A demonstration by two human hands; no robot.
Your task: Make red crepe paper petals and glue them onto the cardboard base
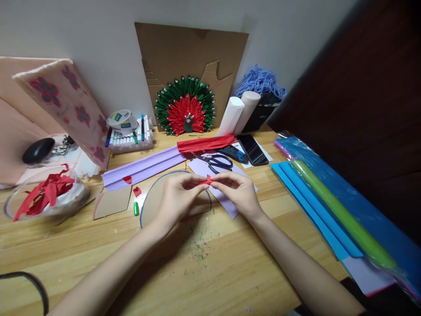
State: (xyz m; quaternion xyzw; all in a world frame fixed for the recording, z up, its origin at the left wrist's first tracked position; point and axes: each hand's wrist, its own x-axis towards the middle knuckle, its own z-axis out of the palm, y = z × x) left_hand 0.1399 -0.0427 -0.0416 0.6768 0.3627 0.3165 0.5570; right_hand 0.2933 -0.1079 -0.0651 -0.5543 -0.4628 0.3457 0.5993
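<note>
Both my hands meet over the middle of the wooden table [230, 259]. My left hand [179, 197] and my right hand [238, 191] pinch a small red paper piece [206, 180] between their fingertips. Under them lies a cardboard disc [154, 204] outlined in blue, and a lilac paper sheet [226, 202]. Black scissors [215, 162] lie just beyond my fingers. Two small red paper scraps [137, 191] and a green cap [136, 208] sit left of the disc.
A clear bowl [19, 210] with red paper strips stands at the left. Lilac [141, 169] and red [205, 142] crepe rolls, a phone [252, 149], a marker box [130, 138], a green-and-red paper ornament [184, 106] and blue sheets with a green roll [342, 215] surround the work area.
</note>
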